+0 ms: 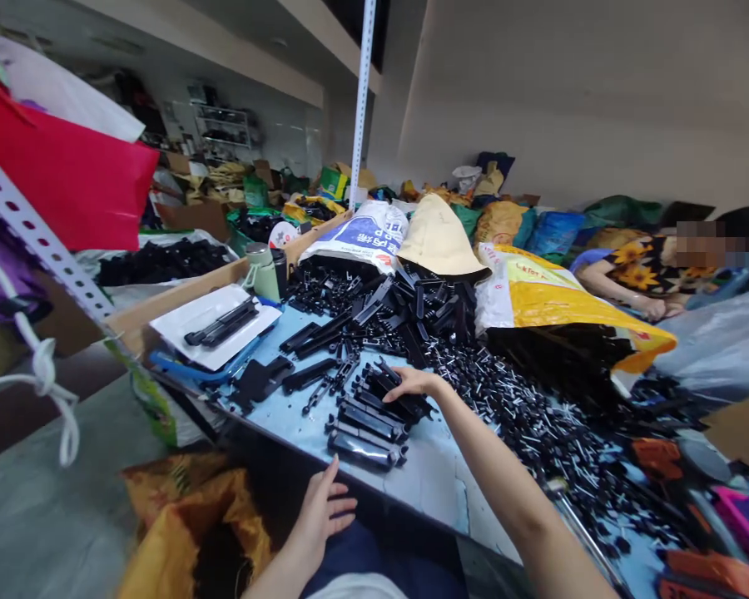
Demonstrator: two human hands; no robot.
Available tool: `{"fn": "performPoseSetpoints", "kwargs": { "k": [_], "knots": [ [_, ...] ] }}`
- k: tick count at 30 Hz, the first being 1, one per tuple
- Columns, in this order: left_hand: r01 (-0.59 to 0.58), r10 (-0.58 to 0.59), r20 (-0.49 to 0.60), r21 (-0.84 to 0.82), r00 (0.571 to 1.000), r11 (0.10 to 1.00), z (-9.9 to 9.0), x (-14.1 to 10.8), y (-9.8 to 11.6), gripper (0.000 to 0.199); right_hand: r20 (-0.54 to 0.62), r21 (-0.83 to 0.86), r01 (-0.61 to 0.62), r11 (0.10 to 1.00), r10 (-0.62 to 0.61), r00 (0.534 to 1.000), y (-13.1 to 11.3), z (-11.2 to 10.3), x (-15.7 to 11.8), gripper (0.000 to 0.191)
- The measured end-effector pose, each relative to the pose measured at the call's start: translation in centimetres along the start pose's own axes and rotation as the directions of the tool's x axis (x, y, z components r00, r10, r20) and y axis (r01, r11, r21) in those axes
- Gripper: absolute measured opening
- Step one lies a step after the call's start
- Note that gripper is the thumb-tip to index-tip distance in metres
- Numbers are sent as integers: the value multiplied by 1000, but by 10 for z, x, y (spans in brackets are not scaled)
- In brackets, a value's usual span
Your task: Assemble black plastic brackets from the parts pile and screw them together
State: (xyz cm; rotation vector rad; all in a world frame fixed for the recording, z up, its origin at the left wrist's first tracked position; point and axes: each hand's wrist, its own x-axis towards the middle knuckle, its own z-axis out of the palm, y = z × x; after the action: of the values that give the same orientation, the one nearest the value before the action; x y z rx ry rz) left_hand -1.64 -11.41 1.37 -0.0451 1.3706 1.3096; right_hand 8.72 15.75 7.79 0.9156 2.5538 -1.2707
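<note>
My right hand (413, 383) reaches over the table with its thumb and fingers closed around a black plastic part (412, 408), at the far end of a row. In that row, several long black plastic pieces (363, 448) lie side by side near the table's front edge. My left hand (325, 509) holds nothing; its fingers are spread, in front of the edge and just below the nearest piece. Beyond the row are loose black linkage parts (339, 374) and a heap of black pieces (405, 312). The underside of what my right hand holds is hidden.
Small pins and black bits (512, 408) cover the table's right side. Behind are a yellow sack (555, 291), a blue-white sack (368, 233) and a cream bag (440, 237). A green bottle (261, 270) stands left. An orange sack (181, 532) sits below. Another person (642, 274) works at right.
</note>
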Motion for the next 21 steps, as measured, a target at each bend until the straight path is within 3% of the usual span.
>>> {"fn": "performPoseSetpoints", "kwargs": {
  "k": [3,5,10,13,15,17,19,21],
  "knots": [
    [-9,39,88,-314,995,949,7,-9,-4,38,39,119,15,993,-19,999,-16,38,-9,60],
    [8,50,124,-431,991,902,9,-16,-8,36,48,192,22,981,-32,998,-27,59,-21,63],
    [73,34,173,-574,984,816,7,-34,-16,40,104,294,31,955,-64,993,-61,88,-49,62],
    [72,55,188,-609,981,790,-8,-41,-13,45,167,424,113,899,-201,965,-94,103,-54,58],
    [26,67,127,-616,990,788,-30,-40,-10,47,167,374,222,900,-301,939,-121,120,-46,66],
    [-55,78,15,-581,997,812,-64,-36,-9,48,198,259,257,931,-311,930,-146,149,-27,73],
    [-153,107,-125,-454,986,878,-107,-27,-12,48,252,160,171,972,-208,945,-167,187,1,78],
    [-238,185,-262,-185,947,954,-152,-15,-18,43,328,151,42,988,-90,941,-181,231,30,78]
  ]
}}
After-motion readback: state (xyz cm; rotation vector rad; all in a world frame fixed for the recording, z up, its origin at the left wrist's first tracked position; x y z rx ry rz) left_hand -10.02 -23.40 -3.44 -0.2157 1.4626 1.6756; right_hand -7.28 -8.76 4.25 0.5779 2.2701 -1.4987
